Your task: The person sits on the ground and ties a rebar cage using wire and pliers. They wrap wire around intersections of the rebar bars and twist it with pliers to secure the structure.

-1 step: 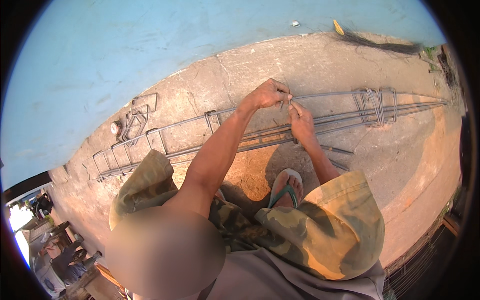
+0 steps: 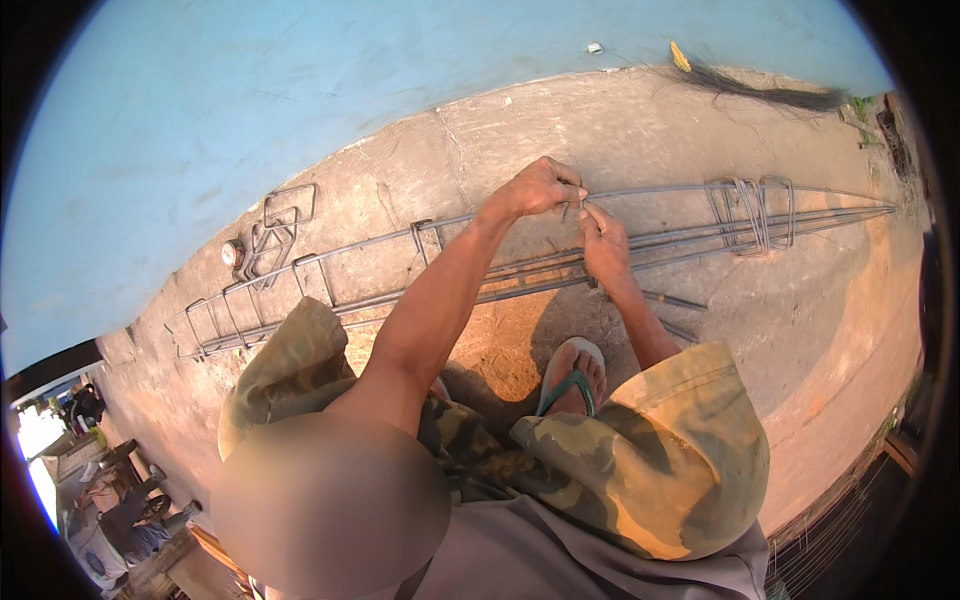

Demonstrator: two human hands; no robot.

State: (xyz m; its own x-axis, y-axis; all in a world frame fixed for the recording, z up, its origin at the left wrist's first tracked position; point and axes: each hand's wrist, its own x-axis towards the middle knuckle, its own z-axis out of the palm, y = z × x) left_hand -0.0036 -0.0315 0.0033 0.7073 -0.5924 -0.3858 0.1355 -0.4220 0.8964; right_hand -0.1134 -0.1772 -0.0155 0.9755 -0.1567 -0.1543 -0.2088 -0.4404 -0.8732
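Note:
A long cage of steel rebar (image 2: 372, 240) lies across the ground before me, its far bar joined by bent wire stirrups (image 2: 312, 272) on the left. My left hand (image 2: 545, 187) is closed in a pinch at this far bar, about mid-length. Just below and to the right, my right hand (image 2: 606, 245) has its thumb and fingers pressed together. A thin short piece shows between the two hands' fingertips, too small to name. Something dark pokes out beneath the right hand, mostly hidden. My left forearm covers part of the bars.
Several stirrups (image 2: 765, 215) are bunched round the bars at right. More bent stirrups (image 2: 278, 235) lie by the blue wall (image 2: 300, 90), beside a small round object (image 2: 232, 253). A dark-bristled broom (image 2: 765, 92) lies at the far right. My sandaled foot (image 2: 574, 378) stands near the bars.

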